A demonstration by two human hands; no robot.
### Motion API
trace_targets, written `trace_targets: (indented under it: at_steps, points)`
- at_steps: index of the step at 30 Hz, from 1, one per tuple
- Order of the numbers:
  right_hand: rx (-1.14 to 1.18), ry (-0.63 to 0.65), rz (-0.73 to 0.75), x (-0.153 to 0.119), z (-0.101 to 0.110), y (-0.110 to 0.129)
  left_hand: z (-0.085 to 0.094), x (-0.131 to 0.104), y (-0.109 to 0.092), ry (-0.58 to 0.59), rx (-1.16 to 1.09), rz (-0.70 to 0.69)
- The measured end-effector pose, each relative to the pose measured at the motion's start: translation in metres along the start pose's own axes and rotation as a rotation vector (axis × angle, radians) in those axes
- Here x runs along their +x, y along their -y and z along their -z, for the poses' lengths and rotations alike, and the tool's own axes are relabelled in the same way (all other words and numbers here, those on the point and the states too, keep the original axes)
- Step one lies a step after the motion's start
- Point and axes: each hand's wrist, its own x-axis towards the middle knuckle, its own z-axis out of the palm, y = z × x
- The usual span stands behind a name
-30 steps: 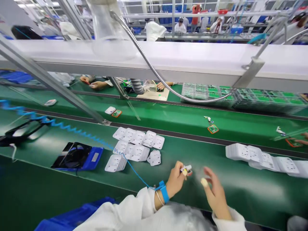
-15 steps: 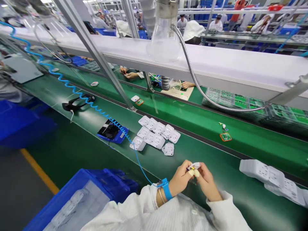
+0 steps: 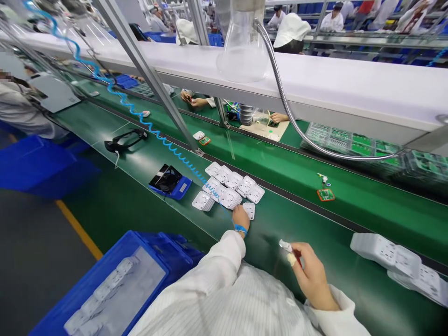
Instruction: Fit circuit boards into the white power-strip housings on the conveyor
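Observation:
My left hand (image 3: 241, 218) reaches forward to the near edge of the white plastic covers (image 3: 229, 198), beside a separate white cover (image 3: 249, 211). Its fingertips are hidden behind the hand, so a grip there cannot be made out. A blue wrist strap (image 3: 241, 228) circles that wrist. Low over the green bench, my right hand (image 3: 312, 275) pinches a small white plastic part (image 3: 285, 245) between thumb and fingers. Something dark red shows by those fingers, and pale yellow covers the thumb tip.
Stacked white covers (image 3: 392, 254) lie at right. On the green belt are a circuit board (image 3: 325, 194) and small parts. A blue-framed fan (image 3: 170, 181) and coiled blue cord (image 3: 168, 142) are left. A blue bin (image 3: 140, 240) stands below; a metal hose (image 3: 280, 93) hangs ahead. Co-workers sit opposite.
My hands have parted. The left moved forward and left to the white covers; the right stays near its place with the small white part. The view has shifted slightly.

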Motion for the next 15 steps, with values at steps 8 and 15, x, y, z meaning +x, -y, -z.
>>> trace_targets:
  at_steps: [8, 15]
  points:
    - [-0.04, 0.086, -0.062, -0.013, -0.002, 0.003, 0.016, -0.013, -0.01, -0.002, -0.019, -0.06]
    - [-0.105, 0.01, 0.083, 0.008, 0.0, 0.018, 0.057, -0.091, -0.047, 0.209, -0.252, -0.506]
